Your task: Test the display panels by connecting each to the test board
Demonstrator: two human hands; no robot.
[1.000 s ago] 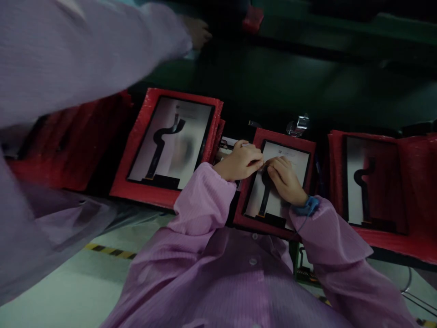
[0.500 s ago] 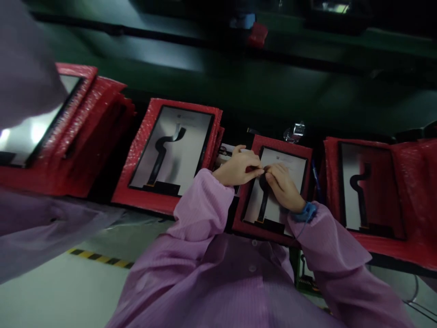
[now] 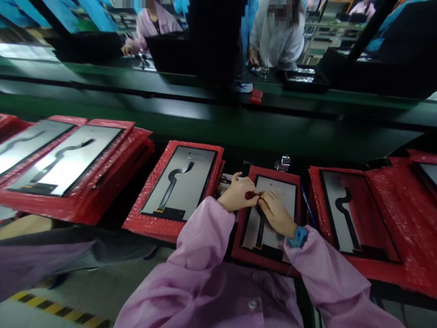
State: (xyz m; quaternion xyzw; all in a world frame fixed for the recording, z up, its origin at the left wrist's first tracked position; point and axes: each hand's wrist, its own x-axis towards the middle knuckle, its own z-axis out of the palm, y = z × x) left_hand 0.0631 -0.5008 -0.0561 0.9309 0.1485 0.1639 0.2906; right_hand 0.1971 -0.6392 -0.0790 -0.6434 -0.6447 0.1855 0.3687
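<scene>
In front of me a display panel (image 3: 288,193) lies face down on a red bubble-wrap bag (image 3: 251,175). A black flat cable (image 3: 261,230) runs up its back, and my fingers hide its upper end. My left hand (image 3: 239,193) comes in from the left, thumb and forefinger pinched at that cable end, the other fingers slightly raised. From the right, my right hand (image 3: 276,212) closes its fingertips on the same spot, so the two hands nearly touch. What lies right between the fingertips is too small to make out clearly.
A second panel (image 3: 198,191) on red bags sits to the left, and a partly sleeved panel (image 3: 351,209) to the right. Farther left stands a bag stack (image 3: 112,168). Nearby are a blue pen (image 3: 308,205) and a shiny metal object (image 3: 283,163). Co-workers sit across the green bench (image 3: 136,107).
My view has tilted up, bringing the co-workers across the bench into sight. The sleeve at upper left has gone from view. Both hands keep their pinch at the cable end.
</scene>
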